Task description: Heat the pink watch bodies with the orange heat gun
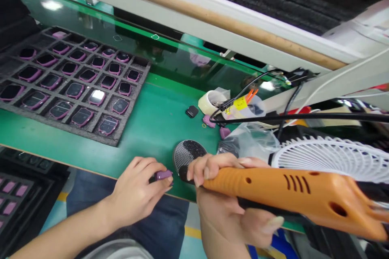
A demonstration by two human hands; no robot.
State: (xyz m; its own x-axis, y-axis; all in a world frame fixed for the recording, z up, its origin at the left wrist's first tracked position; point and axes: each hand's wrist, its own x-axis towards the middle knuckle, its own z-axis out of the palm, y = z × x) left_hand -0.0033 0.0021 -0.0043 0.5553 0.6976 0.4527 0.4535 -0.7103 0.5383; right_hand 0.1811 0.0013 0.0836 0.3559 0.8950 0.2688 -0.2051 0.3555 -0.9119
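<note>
My left hand [138, 188] is closed around a small purple watch case [163, 175], held near the table's front edge. My right hand [225, 194] grips an orange handheld power tool [273, 188] with vent slots in its side. The tool's dark front end [183, 173] points toward the watch case and looks apart from it. Just behind that end sits a round grey dish [179, 151] with a dotted surface and tiny black pieces on it. At the left, a dark foam tray [124, 129] holds several purple-framed watches [81, 116] in its compartments.
On the green table [152, 105] lie a black watch-like piece [191, 111] and small purple parts [225, 132]. A tape roll [209, 103], a plastic cup [255, 107], clear bags [253, 139] and a white fan [328, 158] stand right. A black cable [304, 117] crosses there.
</note>
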